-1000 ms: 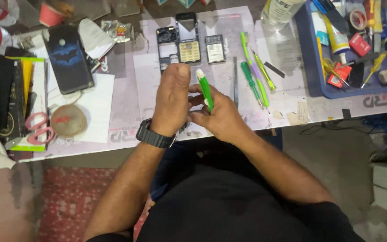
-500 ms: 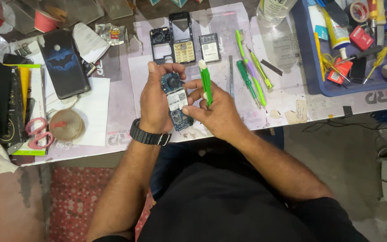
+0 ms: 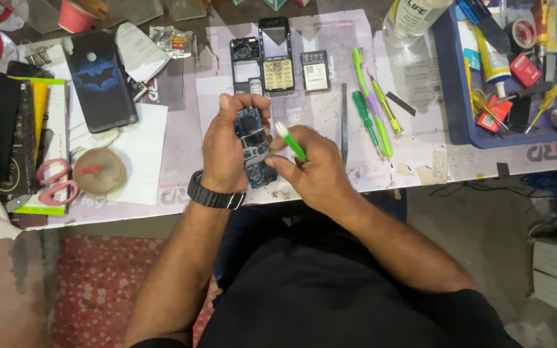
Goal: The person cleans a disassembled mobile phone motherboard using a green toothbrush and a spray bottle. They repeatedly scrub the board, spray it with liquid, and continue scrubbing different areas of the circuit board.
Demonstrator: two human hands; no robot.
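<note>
My left hand [image 3: 224, 151] has its grip clamped around a bare phone circuit board [image 3: 254, 145], fingers curled over its far end and thumb side along its left edge, holding it up just above the near edge of the desk [image 3: 182, 138]. My right hand [image 3: 311, 171] is closed on a green-handled screwdriver [image 3: 291, 142], pinched between thumb and fingers, its white end sticking up and away from me; whether its tip touches the board I cannot tell, since my fingers hide it. As I judge it, the phone is already well stripped: beyond my left grip lie the empty black frame [image 3: 245, 61], the front cover with its keypad [image 3: 276, 55] and the battery [image 3: 315, 71], side by side and apart from one another. What is left seems to be the work on the board itself, and nothing here is put back together yet. The board's long axis runs away from me and back, tilted slightly, its far end leaning left towards the frame and its near end towards my right wrist, with the component face turned up to me. To the right of my right grip lie a few more green screwdrivers [image 3: 372, 109] and a dark metal tool [image 3: 344, 122], untouched.
</note>
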